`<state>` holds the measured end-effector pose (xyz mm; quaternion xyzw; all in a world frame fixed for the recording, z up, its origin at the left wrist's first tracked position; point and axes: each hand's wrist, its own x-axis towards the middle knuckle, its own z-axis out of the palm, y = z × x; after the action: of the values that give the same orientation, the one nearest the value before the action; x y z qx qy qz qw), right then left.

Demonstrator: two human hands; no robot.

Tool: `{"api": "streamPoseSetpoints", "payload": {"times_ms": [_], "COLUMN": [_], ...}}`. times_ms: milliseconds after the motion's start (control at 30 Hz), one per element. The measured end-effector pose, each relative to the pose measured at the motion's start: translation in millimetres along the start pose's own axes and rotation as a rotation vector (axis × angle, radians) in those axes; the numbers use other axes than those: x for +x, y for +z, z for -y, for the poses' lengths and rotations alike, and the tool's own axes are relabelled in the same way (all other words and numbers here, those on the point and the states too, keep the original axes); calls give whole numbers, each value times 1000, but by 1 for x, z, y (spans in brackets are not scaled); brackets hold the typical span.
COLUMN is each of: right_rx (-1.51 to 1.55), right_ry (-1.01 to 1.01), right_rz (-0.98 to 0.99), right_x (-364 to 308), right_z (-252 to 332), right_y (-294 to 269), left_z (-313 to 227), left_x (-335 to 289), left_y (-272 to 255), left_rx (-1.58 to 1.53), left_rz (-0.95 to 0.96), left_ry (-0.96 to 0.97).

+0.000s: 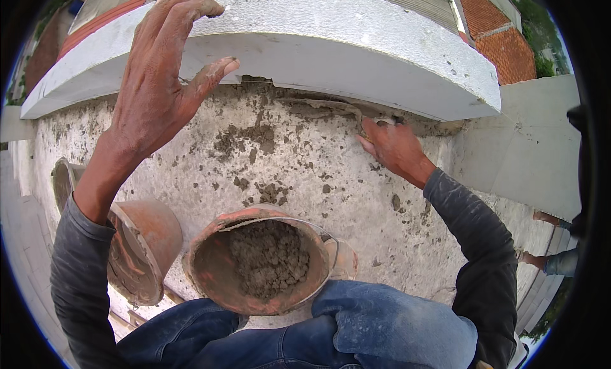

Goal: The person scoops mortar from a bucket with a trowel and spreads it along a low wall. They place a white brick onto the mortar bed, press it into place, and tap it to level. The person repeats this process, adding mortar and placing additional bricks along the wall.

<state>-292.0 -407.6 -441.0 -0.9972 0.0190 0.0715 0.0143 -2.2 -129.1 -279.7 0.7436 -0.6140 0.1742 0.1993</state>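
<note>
My left hand (156, 82) is raised over the near edge of a long white block wall (356, 35), thumb and fingers apart, holding nothing. Lower down, my right hand (396, 147) grips the handle of a trowel (324, 106). The mortar-coated blade points left and lies close along the foot of the wall; whether it touches the wall I cannot tell. Between my knees and the wall stands an orange bucket (210, 273), partly filled with lumpy grey mortar (270, 257).
A second mortar-smeared bucket (156, 235) lies tipped on the left, with another container (62, 184) beyond it. Mortar crumbs (251, 140) litter the pale floor (356, 210). A grey panel (522, 146) stands at the right, where another person's legs (560, 262) show.
</note>
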Motion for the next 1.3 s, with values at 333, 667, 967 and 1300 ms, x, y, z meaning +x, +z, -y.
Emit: {"api": "streamPoseSetpoints", "payload": {"times_ms": [333,667,967,1300], "right_rx": [-76,-78,-129,-149], "right_ry": [86,64,68,158], "right_rz": [-105,-59,34,17], "right_x": [-39,-45,-76,-102], "right_z": [-25,-63,-56,-106], "right_y": [-34,0,2,-12], "left_z": [-31,-26,-39,-46], "left_x": [-88,-132,-142,-141], "left_y": [55,117,112,120], "left_rx": [-417,-413,-461,-482], "left_rz": [346,747,806,762], "left_ry": [-305,-581,-547,-540]}}
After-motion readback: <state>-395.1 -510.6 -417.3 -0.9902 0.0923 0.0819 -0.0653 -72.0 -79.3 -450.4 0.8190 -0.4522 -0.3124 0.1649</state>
